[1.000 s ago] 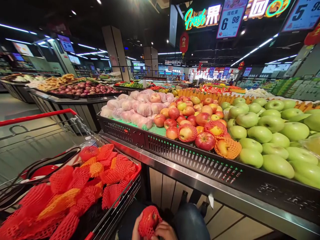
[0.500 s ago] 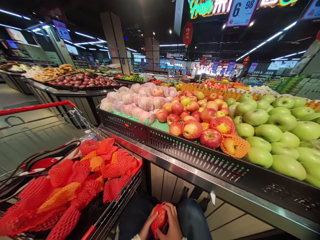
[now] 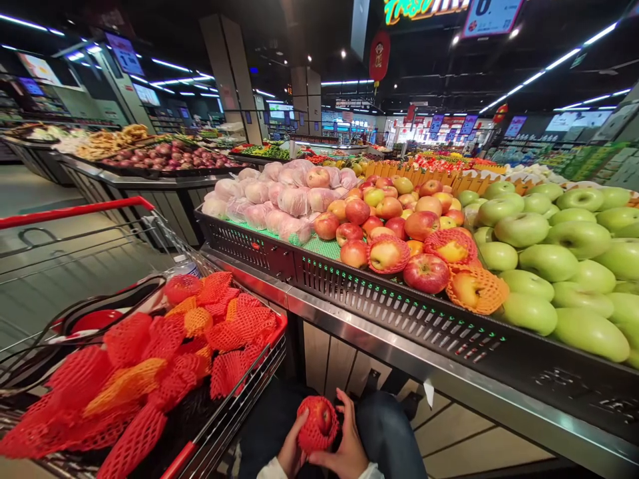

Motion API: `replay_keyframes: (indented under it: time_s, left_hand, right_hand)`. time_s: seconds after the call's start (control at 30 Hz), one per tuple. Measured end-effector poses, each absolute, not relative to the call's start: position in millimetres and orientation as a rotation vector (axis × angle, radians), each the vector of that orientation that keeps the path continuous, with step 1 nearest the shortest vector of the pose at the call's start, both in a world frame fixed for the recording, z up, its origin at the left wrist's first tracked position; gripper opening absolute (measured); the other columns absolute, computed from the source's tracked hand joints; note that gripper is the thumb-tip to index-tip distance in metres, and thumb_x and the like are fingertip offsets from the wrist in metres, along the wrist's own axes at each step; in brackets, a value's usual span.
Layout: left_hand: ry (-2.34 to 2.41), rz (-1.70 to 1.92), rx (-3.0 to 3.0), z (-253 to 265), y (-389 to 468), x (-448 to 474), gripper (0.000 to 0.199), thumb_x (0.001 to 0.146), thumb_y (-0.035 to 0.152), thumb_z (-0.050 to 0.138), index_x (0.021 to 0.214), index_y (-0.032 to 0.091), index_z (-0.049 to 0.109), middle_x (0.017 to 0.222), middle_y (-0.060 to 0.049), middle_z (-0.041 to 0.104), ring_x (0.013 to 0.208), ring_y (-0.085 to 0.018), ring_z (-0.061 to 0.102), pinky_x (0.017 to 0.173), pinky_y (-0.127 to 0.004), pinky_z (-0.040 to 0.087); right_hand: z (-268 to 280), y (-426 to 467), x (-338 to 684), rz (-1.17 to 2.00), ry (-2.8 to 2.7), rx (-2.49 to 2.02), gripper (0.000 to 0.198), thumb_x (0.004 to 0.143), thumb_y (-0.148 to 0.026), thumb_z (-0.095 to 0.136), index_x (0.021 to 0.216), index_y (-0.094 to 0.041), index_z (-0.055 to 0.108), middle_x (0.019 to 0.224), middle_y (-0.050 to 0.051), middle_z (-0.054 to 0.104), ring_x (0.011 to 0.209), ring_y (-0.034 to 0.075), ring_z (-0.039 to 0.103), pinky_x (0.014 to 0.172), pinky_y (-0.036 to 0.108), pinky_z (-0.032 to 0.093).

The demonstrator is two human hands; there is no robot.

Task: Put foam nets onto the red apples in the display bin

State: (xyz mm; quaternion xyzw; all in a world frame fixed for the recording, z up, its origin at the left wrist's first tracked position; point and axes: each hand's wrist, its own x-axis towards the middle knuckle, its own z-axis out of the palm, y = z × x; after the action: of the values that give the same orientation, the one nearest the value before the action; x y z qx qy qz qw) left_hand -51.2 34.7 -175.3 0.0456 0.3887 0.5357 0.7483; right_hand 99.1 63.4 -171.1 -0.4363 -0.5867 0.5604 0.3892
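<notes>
While both hands are working low in front of the knees, the scene is reading like this:

Right hand: the right hand (image 3: 349,444) is grasping the apple (image 3: 319,418) from the right side, with the fingers spreading up along its skin.

Left hand: the left hand (image 3: 292,454) is cupping the same apple from below and from the left; it is closed on the fruit too.

Apple: it is red and is sitting partly inside a red foam net (image 3: 313,436), which is covering its lower half. It is hanging over the person's lap, just below the edge of the fruit stand.

Shopping cart: the cart (image 3: 227,416) is standing on the left, just beside the hands. Many red and orange foam nets (image 3: 164,352) are piling in it, and a red handle (image 3: 74,211) is crossing above.

Display crate: the black crate (image 3: 379,303) on the stand is holding red apples (image 3: 426,271), some of them wearing nets, green apples (image 3: 549,261) to the right and pale wrapped fruit (image 3: 279,199) to the left.

Stand: a steel ledge (image 3: 449,386) is running under the crate.

Room: a dark ceiling with strip lights is stretching above, neon signs are glowing, and another produce table (image 3: 150,176) is standing far on the left.
</notes>
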Motion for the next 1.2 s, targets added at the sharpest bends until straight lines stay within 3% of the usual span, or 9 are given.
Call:
replay_keyframes:
  time_s: [0.1,0.23,0.37,0.5,0.6,0.7,0.93,1.03,1.2]
  left_hand:
    - [1.076,1.201,0.303,-173.6,27.7,-46.7,0.071,0.053,0.057,0.087,0.106,0.011,0.074,0.113,-0.019,0.072,0.122,-0.039,0.059,0.114,-0.048,0.037]
    - [1.272,1.177,0.665,-161.9,24.3,-42.4,0.066,0.065,0.068,0.074,0.104,0.015,0.076,0.110,-0.016,0.072,0.115,-0.035,0.060,0.110,-0.045,0.040]
    - [1.549,1.184,1.011,-148.2,25.9,-41.3,0.057,0.076,0.070,0.061,0.089,0.017,0.078,0.093,-0.014,0.069,0.094,-0.032,0.062,0.093,-0.040,0.046]
    - [1.773,1.163,1.123,-137.9,22.3,-47.5,0.035,0.070,0.054,0.076,0.086,0.023,0.078,0.088,-0.010,0.065,0.085,-0.028,0.060,0.083,-0.032,0.044]
    - [1.809,1.235,1.085,-127.6,20.7,-50.4,0.023,0.065,0.046,0.082,0.070,0.026,0.073,0.078,-0.007,0.062,0.077,-0.024,0.058,0.076,-0.029,0.043]
    - [1.829,1.225,1.130,-113.4,24.0,-46.5,0.032,0.068,0.052,0.076,0.059,0.024,0.063,0.068,-0.005,0.058,0.069,-0.022,0.054,0.071,-0.029,0.041]
    - [1.745,1.089,1.238,-83.4,35.9,-42.7,0.053,0.082,0.069,0.053,0.063,0.020,0.051,0.062,0.000,0.052,0.062,-0.016,0.049,0.067,-0.028,0.037]
    - [1.654,1.164,1.107,-77.6,40.1,-45.7,0.061,0.078,0.077,0.052,0.060,0.020,0.043,0.059,0.003,0.042,0.060,-0.013,0.041,0.061,-0.025,0.036]
    - [1.420,1.213,0.838,-77.6,45.0,-46.3,0.065,0.064,0.078,0.067,0.058,0.019,0.039,0.051,0.008,0.034,0.049,-0.006,0.029,0.050,-0.022,0.027]
  right_hand:
    - [-173.2,60.9,99.1,1.445,-1.669,-1.084,0.118,0.034,-0.019,0.091,0.140,-0.022,0.040,0.141,0.016,0.048,0.132,0.037,0.047,0.114,0.051,0.032]
    - [-163.8,60.2,99.8,1.419,-1.745,-1.099,0.096,0.040,-0.010,0.084,0.128,-0.022,0.048,0.130,0.013,0.059,0.122,0.035,0.055,0.110,0.049,0.037]
    - [-157.5,61.4,97.1,1.422,-1.662,-1.098,0.088,0.042,-0.007,0.078,0.124,-0.021,0.048,0.123,0.012,0.062,0.114,0.033,0.060,0.104,0.046,0.042]
    - [-155.6,61.9,94.3,1.442,-1.605,-1.128,0.086,0.041,-0.006,0.077,0.120,-0.022,0.049,0.117,0.009,0.064,0.109,0.031,0.062,0.101,0.045,0.044]
    - [-154.1,61.7,92.6,1.490,-1.551,-1.080,0.083,0.040,-0.007,0.077,0.118,-0.024,0.052,0.113,0.006,0.066,0.106,0.030,0.063,0.099,0.044,0.046]
    - [-151.8,62.2,90.2,1.585,-1.429,-0.986,0.082,0.040,-0.014,0.082,0.116,-0.025,0.053,0.111,0.006,0.067,0.103,0.028,0.065,0.095,0.043,0.049]
    - [-146.4,59.8,93.7,2.161,-0.991,-0.689,0.096,0.022,-0.046,0.095,0.109,-0.028,0.058,0.106,0.005,0.070,0.102,0.031,0.068,0.090,0.049,0.051]
    - [-143.9,55.2,101.2,2.340,-0.844,-0.658,0.081,0.035,-0.065,0.088,0.102,-0.026,0.066,0.098,0.009,0.073,0.103,0.035,0.068,0.086,0.052,0.051]
    - [-135.1,54.3,104.0,2.278,-0.859,-0.611,0.074,0.035,-0.062,0.089,0.098,-0.025,0.073,0.092,0.010,0.075,0.103,0.037,0.068,0.084,0.052,0.051]
